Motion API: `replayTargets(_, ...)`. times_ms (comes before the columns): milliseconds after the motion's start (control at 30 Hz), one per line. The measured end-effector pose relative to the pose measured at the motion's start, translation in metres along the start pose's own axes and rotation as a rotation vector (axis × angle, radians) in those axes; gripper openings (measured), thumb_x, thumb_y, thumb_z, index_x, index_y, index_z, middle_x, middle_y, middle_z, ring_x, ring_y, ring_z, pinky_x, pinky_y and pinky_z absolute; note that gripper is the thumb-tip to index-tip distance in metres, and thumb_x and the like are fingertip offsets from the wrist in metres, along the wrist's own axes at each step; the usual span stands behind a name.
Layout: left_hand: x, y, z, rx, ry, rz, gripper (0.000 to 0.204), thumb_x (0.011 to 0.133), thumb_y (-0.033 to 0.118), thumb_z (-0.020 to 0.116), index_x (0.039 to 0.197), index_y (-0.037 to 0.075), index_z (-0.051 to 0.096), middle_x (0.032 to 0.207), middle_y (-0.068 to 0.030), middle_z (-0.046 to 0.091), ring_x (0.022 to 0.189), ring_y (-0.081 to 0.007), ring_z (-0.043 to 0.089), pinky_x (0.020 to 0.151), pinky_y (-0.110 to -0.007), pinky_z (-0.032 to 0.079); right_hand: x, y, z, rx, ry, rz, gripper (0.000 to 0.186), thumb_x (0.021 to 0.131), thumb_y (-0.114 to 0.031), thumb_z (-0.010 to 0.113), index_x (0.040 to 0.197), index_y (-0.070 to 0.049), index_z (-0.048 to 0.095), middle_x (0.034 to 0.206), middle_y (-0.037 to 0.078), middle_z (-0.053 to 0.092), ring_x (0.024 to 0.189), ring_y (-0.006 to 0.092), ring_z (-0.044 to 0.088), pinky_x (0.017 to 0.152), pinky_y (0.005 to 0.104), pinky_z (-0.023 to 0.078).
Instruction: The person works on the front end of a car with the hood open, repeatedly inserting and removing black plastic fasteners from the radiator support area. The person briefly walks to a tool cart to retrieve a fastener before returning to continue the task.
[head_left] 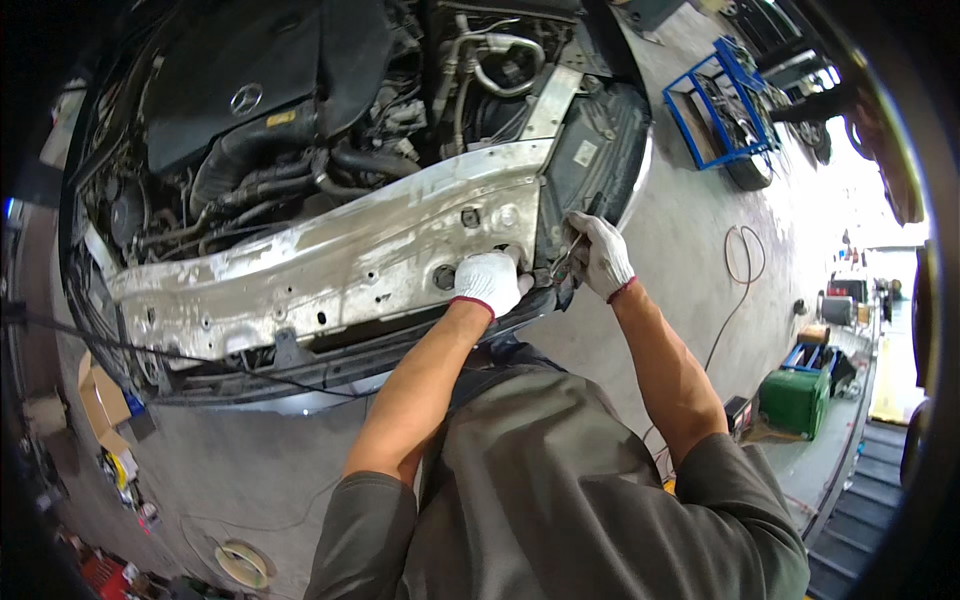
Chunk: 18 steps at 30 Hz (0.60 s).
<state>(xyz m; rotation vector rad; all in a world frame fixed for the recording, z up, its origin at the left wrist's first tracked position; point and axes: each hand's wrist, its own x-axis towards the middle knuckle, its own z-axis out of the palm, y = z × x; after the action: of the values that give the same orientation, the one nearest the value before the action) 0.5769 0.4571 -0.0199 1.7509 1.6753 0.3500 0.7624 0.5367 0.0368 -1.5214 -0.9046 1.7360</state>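
Both my hands wear white knitted gloves with red cuffs. My left hand (pixel 487 281) lies at the right end of the bare metal front crossmember (pixel 330 255), its fingers curled over and mostly hidden beside a dark opening. Just to its right, at the corner by the black headlight housing (pixel 585 150), my right hand (pixel 603 258) is closed in a pinch. A thin, shiny metal tool (pixel 569 250) shows at its fingers, pointing down to a small dark part (pixel 545 277) between the hands. Its exact kind is too small to tell.
The car's engine bay stands open, with a black engine cover (pixel 235 85) and hoses behind the crossmember. A dark cord (pixel 190 355) crosses the front left. On the floor are a blue metal cart (pixel 712 110), a thin hose (pixel 748 270), a green box (pixel 795 403) and a cardboard box (pixel 102 400).
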Motion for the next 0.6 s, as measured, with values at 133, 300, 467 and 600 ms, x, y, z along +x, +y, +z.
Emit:
replayTargets(133, 0.021, -0.001, 0.007, 0.266, 0.065, 0.081, 0.033, 0.089, 0.036, 0.061, 0.105, 0.008, 0.069, 0.098, -0.0209, 0.073, 0.09, -0.0393, 0.072, 0.08, -0.051, 0.056, -0.012, 0.022, -0.033, 0.275, 0.033, 0.065, 0.017, 0.097, -0.023, 0.061, 0.093, -0.008, 0.066, 0.072, 0.001, 0.062, 0.053, 0.0143, 0.056, 0.047, 0.0294, 0.043)
replayTargets(300, 0.039, -0.005, 0.017, 0.417, 0.042, 0.245, 0.036, 0.093, 0.035, 0.052, 0.09, 0.006, 0.073, 0.084, -0.0198, 0.073, 0.078, -0.0383, 0.072, 0.07, -0.051, 0.057, -0.04, 0.039, -0.071, 0.422, 0.056, 0.163, 0.017, 0.098, -0.025, 0.061, 0.09, -0.011, 0.065, 0.066, -0.004, 0.053, 0.045, 0.0066, 0.036, 0.041, 0.0241, 0.032)
replayTargets(467, 0.031, 0.012, 0.003, 0.432, 0.058, 0.23, 0.038, 0.095, 0.038, 0.052, 0.089, 0.009, 0.076, 0.083, -0.0185, 0.073, 0.074, -0.0369, 0.072, 0.068, -0.051, 0.056, -0.064, 0.037, -0.071, 0.597, 0.027, 0.225, 0.021, 0.099, -0.029, 0.059, 0.088, -0.012, 0.062, 0.062, -0.003, 0.053, 0.043, 0.0063, 0.036, 0.038, 0.0244, 0.03)
replayTargets(600, 0.038, 0.003, 0.02, 0.528, 0.16, 0.257, 0.035, 0.092, 0.037, 0.058, 0.087, 0.006, 0.073, 0.078, -0.0185, 0.071, 0.071, -0.0353, 0.071, 0.065, -0.051, 0.056, -0.049, 0.051, -0.073, 0.694, -0.04, 0.308, 0.024, 0.099, -0.032, 0.057, 0.087, -0.012, 0.062, 0.058, -0.002, 0.053, 0.039, 0.0098, 0.038, 0.039, 0.028, 0.032)
